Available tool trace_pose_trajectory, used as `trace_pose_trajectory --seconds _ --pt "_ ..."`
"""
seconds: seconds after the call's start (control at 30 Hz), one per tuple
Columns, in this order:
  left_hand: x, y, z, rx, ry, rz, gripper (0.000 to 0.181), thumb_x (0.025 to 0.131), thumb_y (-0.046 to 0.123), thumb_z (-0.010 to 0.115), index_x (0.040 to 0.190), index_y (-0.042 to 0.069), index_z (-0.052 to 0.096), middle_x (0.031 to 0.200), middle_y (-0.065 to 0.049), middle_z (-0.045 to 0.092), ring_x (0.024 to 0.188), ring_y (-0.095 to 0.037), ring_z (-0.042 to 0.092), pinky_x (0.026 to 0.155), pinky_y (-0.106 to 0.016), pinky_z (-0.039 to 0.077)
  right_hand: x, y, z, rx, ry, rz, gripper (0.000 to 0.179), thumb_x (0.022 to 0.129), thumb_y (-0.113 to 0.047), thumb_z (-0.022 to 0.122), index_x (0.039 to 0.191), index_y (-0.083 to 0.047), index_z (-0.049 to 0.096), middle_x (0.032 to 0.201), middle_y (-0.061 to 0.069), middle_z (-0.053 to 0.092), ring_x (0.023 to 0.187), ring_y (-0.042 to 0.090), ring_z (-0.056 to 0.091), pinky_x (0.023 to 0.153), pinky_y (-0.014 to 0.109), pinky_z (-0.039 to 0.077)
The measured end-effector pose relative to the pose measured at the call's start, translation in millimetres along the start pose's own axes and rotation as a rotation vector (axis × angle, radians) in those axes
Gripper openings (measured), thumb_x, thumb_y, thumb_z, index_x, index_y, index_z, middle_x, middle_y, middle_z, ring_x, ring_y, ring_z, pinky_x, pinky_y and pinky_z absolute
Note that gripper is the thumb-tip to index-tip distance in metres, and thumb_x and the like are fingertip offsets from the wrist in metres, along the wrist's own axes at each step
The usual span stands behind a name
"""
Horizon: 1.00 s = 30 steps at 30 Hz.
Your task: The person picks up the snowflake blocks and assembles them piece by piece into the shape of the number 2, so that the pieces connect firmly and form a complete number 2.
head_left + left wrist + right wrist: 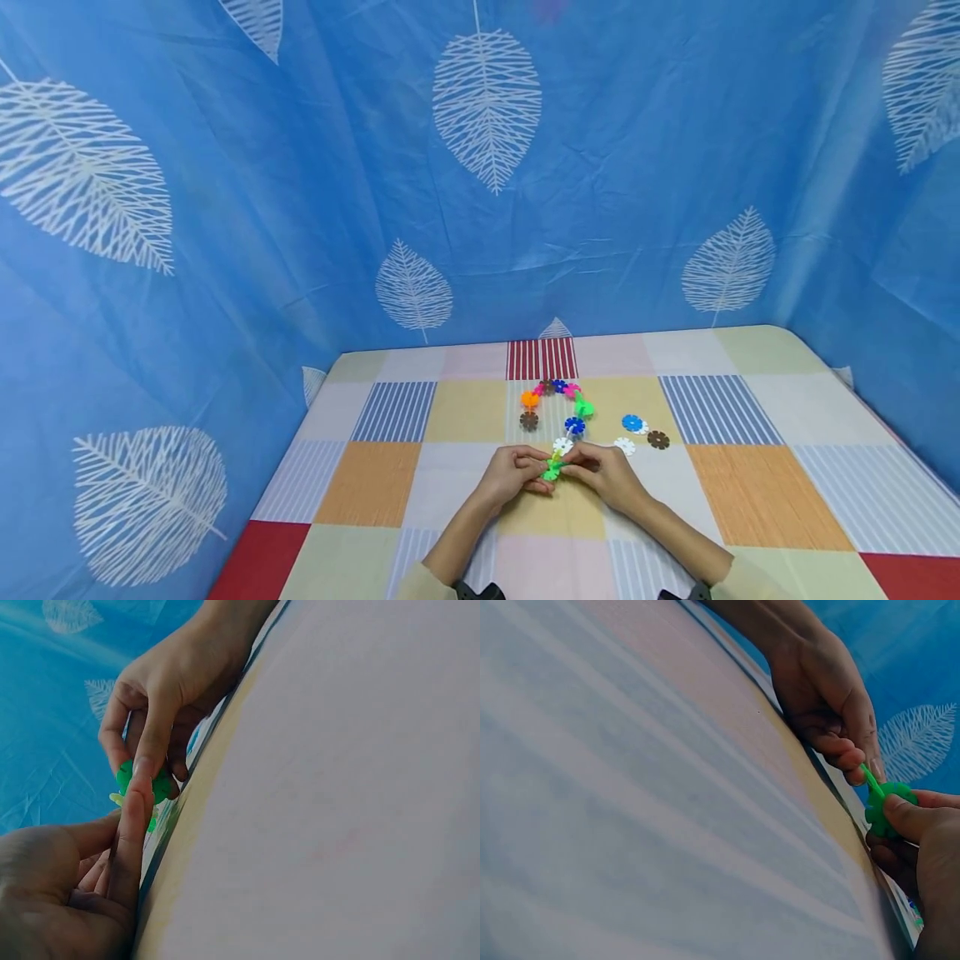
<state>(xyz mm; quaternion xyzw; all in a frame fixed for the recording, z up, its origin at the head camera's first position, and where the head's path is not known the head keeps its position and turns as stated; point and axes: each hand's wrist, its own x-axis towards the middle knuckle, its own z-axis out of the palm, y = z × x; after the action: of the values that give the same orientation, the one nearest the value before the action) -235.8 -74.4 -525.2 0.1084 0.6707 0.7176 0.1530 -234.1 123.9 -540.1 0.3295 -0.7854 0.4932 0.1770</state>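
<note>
Both hands meet over the cloth at a chain of notched plastic flower discs. My left hand point(510, 475) pinches a light green disc point(551, 473) between thumb and fingers. From the other side my right hand point(613, 477) pinches a darker green disc point(892, 814), its thumb flat on the face. The two green discs meet at an angle at their edges. Just beyond the fingertips are a yellow disc point(557, 455) and a white disc point(563, 446), followed by a dark blue disc point(574, 426). Fingers hide part of the joint.
The chain curves away in an arc through a green disc point(583, 406) and an orange disc point(530, 400) to a brown disc point(528, 421). Loose discs lie to the right: blue point(632, 422), white point(625, 447) and brown point(658, 439). A leaf-patterned blue curtain point(570, 250) surrounds the patchwork-covered table point(757, 483).
</note>
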Motion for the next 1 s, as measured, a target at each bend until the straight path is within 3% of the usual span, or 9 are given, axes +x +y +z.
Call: trace_pose_trajectory --seconds 0.13,0.27,0.47,0.6,0.73,0.83,1.0 --pt "1.3 -0.2 -2.4 -0.019 0.023 -0.006 0.019 0.088 -0.007 0.053 0.106 -0.012 0.059 0.082 -0.024 0.065 0.066 -0.028 0.067 0.063 -0.033 0.055 -0.9 -0.4 -4.8 -0.014 -0.003 0.017 0.023 0.077 -0.01 0.073 0.099 -0.005 0.069 0.091 0.003 0.069 0.074 0.01 0.066 0.065 0.021 0.053" --pt "2.3 -1.3 -2.2 -0.038 0.027 -0.002 0.02 0.088 -0.008 0.052 0.107 -0.012 0.058 0.082 -0.024 0.065 0.065 -0.026 0.067 0.064 -0.033 0.055 -4.5 5.6 -19.3 -0.072 0.068 0.014 0.026 0.076 -0.007 0.074 0.101 -0.003 0.069 0.089 0.004 0.07 0.072 0.011 0.065 0.064 0.018 0.052" --pt "1.2 1.1 -2.8 -0.057 0.024 -0.035 0.021 0.09 -0.001 0.053 0.108 -0.012 0.057 0.081 -0.022 0.066 0.063 -0.021 0.066 0.064 -0.033 0.055 -14.4 19.0 -49.4 -0.372 0.191 0.075 0.025 0.072 -0.005 0.077 0.097 -0.008 0.072 0.072 -0.01 0.054 0.058 0.0 0.044 0.048 0.016 0.039" --pt "0.1 2.7 -5.1 -0.059 0.016 -0.064 0.023 0.088 0.0 0.057 0.109 -0.01 0.057 0.081 -0.022 0.066 0.064 -0.02 0.066 0.065 -0.033 0.055 -20.6 22.4 -61.1 -0.533 0.148 0.166 0.024 0.074 -0.012 0.076 0.097 -0.007 0.072 0.072 -0.007 0.044 0.056 0.0 0.033 0.042 0.019 0.03" --pt "-1.1 4.7 -5.4 -0.039 0.013 -0.072 0.025 0.084 -0.005 0.061 0.109 -0.009 0.058 0.08 -0.021 0.066 0.065 -0.022 0.067 0.065 -0.033 0.055 -21.9 23.2 -64.3 -0.542 0.089 0.237 0.026 0.078 -0.017 0.073 0.1 -0.004 0.071 0.076 -0.003 0.045 0.057 0.003 0.035 0.044 0.02 0.032" --pt "-1.0 4.5 -4.8 -0.018 0.006 -0.061 0.027 0.084 -0.007 0.061 0.11 -0.009 0.058 0.079 -0.022 0.065 0.066 -0.023 0.067 0.066 -0.034 0.055 -21.7 23.6 -64.1 -0.536 0.095 0.256 0.025 0.078 -0.016 0.074 0.098 -0.002 0.071 0.079 -0.001 0.047 0.06 0.004 0.037 0.045 0.021 0.033" --pt "0.6 2.1 -4.0 0.003 0.001 -0.055 0.027 0.084 -0.008 0.06 0.111 -0.009 0.058 0.077 -0.02 0.065 0.066 -0.024 0.067 0.065 -0.033 0.055 -21.3 24.5 -62.1 -0.471 0.158 0.201 0.02 0.073 -0.01 0.077 0.089 -0.007 0.066 0.076 -0.004 0.05 0.059 0.002 0.039 0.047 0.02 0.036"
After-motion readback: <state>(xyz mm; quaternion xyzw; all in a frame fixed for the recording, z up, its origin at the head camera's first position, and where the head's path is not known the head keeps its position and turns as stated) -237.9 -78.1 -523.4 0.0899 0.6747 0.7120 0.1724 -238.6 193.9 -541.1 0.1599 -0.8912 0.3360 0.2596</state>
